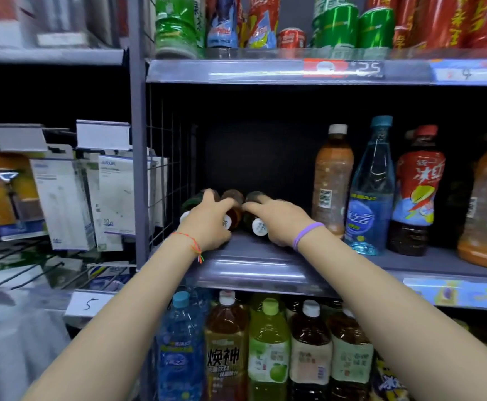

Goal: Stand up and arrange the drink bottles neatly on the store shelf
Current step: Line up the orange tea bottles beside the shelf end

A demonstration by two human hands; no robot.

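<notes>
Where the middle shelf point(265, 264) runs left to a wire grid, three drink bottles point(236, 209) lying on their sides, caps forward, touching. Left hand point(207, 224) curled over the left pair; right hand point(277, 218) gripping the third. Upright beside: a tan bottle point(333, 180), a blue bottle point(372, 192).

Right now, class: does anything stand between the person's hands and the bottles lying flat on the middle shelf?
Nothing visible does. The left hand and right hand already rest on the lying bottles, which point caps-forward on the middle shelf. The upright tea bottle stands off to the right, apart.
</notes>
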